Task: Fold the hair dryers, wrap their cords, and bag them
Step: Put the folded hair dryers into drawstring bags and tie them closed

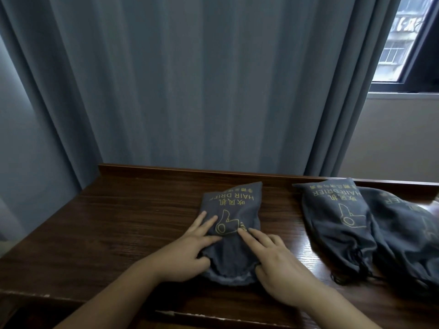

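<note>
A dark wooden worktop (118, 222) stands against blue-grey curtains (190, 79), a window (403, 39) at upper right. Mid-worktop, the left hand (190, 248) and right hand (280, 264) press a grey dryer bag (234, 205), fingers mostly straight, thumbs at its mouth. Two more bags (337, 224) lie toward the right edge.

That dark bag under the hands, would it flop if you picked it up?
The bag is probably floppy: its cloth wrinkles under the left hand and right hand. It looks flat, so likely light. It seems unlikely to roll.
</note>
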### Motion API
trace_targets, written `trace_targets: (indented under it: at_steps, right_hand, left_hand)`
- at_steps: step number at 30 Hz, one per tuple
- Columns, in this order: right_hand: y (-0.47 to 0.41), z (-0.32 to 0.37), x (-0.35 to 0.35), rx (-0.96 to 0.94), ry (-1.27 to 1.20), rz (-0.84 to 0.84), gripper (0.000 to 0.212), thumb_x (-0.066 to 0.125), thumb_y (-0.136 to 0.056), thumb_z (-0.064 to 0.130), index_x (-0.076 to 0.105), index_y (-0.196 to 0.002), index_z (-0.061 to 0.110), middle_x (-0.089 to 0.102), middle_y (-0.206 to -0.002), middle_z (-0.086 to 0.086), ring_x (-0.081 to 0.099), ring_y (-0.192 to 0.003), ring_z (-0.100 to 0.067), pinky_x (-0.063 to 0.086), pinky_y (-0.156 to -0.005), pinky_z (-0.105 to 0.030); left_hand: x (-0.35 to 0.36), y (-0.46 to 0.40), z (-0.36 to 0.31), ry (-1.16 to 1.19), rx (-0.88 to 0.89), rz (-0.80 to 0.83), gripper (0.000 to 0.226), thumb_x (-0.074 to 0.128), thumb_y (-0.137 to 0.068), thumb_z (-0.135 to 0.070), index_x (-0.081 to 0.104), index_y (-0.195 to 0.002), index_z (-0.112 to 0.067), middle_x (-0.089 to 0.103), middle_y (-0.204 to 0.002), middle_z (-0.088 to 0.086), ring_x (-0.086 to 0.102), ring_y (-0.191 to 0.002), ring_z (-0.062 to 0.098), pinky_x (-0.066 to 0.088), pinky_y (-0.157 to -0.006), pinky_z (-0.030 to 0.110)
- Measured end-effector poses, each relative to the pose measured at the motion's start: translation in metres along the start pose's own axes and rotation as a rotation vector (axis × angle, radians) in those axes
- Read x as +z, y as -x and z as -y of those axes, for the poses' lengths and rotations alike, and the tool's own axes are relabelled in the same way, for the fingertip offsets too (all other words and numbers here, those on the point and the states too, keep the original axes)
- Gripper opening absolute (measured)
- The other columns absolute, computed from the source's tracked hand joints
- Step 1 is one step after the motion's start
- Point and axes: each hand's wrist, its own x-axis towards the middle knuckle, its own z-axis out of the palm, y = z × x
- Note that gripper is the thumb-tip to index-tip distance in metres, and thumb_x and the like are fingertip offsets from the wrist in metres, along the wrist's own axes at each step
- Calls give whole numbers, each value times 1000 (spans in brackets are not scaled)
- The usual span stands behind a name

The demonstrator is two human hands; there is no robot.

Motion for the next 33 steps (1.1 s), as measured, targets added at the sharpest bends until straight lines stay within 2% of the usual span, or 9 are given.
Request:
trace_targets:
  at_steps: [7,12,15,17,20,23,25,29,33]
  right_hand:
    - [-48,-21,-15,69,-136,-35,79,46,-96,14,8,-159,42,10,-168,8,13,-151,-25,23,-123,-40]
    - [-34,-44,-8,80,-400,-170,81,58,-89,6,26,-152,45,23,-162,13,29,-145,-6,26,-119,-22]
    - [-19,-58,5,144,-701,-221,80,68,-88,9,32,-147,49,52,-144,14,61,-120,-5,51,-102,-32]
    - [-12,-59,11,195,-716,-238,74,75,-89,16,36,-147,41,66,-123,9,68,-105,-6,54,-97,-32]
    - [-5,-58,14,192,-498,-271,70,77,-85,42,37,-143,45,66,-111,9,65,-102,-6,51,-98,-33]
    - [2,-55,11,155,-454,-229,73,72,-87,48,29,-146,49,67,-114,10,64,-105,-4,51,-97,-27]
    - [7,-53,10,102,-472,-203,72,69,-92,42,25,-147,52,70,-114,11,65,-106,-2,50,-97,-25]
    - [14,-57,7,58,-477,-221,65,66,-96,31,25,-140,57,71,-89,4,67,-82,-7,51,-82,-26]
    - [27,-73,4,85,-363,-291,36,63,-97,38,49,-125,55,70,-89,19,65,-90,3,50,-81,-20]
  left_hand:
    - [-19,-50,14,19,-27,-69,66,48,-88,-23,39,-153,-25,-10,-167,-13,-28,-147,5,4,-126,38]
    - [-16,-35,28,8,-2,-130,63,59,-93,-34,36,-152,-37,-8,-165,-18,-19,-149,2,2,-124,29]
    - [-5,-10,38,135,-29,-168,66,67,-91,-47,35,-150,-45,0,-163,-25,5,-149,-2,15,-122,23]
    - [2,3,38,293,-60,-227,66,72,-89,-39,38,-144,-51,17,-162,-21,32,-141,-4,33,-117,22]
    - [8,13,33,362,-144,-332,66,75,-88,-22,41,-133,-56,55,-137,-13,66,-101,3,54,-95,26]
    - [11,20,26,415,-184,-275,76,78,-86,-23,34,-142,-50,65,-122,-9,66,-79,8,56,-82,28]
    - [14,21,18,374,-187,-261,83,79,-84,-29,26,-144,-51,70,-108,-14,62,-73,3,51,-74,19]
    - [22,19,3,324,-156,-327,72,71,-92,-21,32,-149,-43,64,-74,-19,57,-67,0,45,-69,13]
    - [17,34,12,238,-162,-331,60,59,-99,-19,33,-146,-47,64,-88,-19,62,-79,4,48,-73,16]
